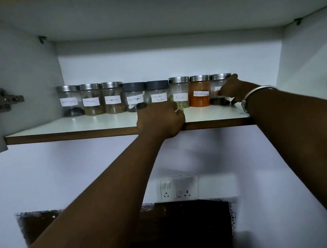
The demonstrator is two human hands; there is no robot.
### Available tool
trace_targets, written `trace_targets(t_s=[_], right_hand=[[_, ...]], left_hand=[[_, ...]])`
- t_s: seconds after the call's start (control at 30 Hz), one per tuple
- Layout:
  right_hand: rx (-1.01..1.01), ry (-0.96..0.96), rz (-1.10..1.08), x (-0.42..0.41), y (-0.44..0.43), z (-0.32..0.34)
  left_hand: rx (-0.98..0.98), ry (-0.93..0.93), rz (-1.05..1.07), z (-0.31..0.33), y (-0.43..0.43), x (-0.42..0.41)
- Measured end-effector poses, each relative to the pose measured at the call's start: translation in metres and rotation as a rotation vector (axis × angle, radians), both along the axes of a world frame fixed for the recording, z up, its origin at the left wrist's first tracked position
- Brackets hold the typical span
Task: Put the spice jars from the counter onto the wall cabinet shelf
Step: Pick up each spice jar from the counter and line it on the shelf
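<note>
1. 8 spice jars stand in 1 row at the back of the wall cabinet shelf point(66, 125), side by side and upright.
2. From the left, the labels I can read: Black Pepper point(69, 101), then 2 steel-lidded jars whose writing is too blurred, then a dark-lidded Black Pepper jar point(134, 96), the Coriander Powder jar point(158, 92), Fennel point(179, 91) and Red Chilli Powder point(200, 91).
3. My right hand point(230, 90) grips the end jar point(216, 83) at the right of the row: thumb on its label, fingers wrapped round its far side up to the steel lid. The jar sits on the shelf, touching the Red Chilli Powder jar.
4. My left hand point(159, 118) rests over the shelf's front edge with its fingers curled, covering the foot of the Coriander Powder jar. I cannot tell whether those fingers hold that jar or only lie before it.
5. A steel bangle point(258, 91) sits on my right wrist.
6. A switch and socket plate point(177, 188) is on the wall below the shelf.
</note>
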State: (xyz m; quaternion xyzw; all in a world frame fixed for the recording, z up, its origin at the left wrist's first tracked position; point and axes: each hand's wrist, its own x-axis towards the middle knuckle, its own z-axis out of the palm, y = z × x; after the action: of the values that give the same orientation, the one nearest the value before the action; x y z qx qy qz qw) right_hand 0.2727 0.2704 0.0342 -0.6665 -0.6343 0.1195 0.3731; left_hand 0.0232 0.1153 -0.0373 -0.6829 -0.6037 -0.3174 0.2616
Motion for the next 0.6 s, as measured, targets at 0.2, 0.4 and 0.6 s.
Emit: trace_targets(t_s=[0.2,0.4,0.6], right_hand=[[-0.047,-0.099,-0.011,-0.002,-0.003,-0.003],[-0.258,-0.302,0.145,-0.030,-0.050,-0.002],[-0.237,-0.315,0.320,-0.048,-0.129,-0.018]], left_hand=[[0.006,-0.004,-0.011,0.001,0.000,0.000],[0.065,0.024,-0.062,0.000,-0.002,-0.002],[0.028,-0.011,-0.134,0.002,-0.012,-0.001]])
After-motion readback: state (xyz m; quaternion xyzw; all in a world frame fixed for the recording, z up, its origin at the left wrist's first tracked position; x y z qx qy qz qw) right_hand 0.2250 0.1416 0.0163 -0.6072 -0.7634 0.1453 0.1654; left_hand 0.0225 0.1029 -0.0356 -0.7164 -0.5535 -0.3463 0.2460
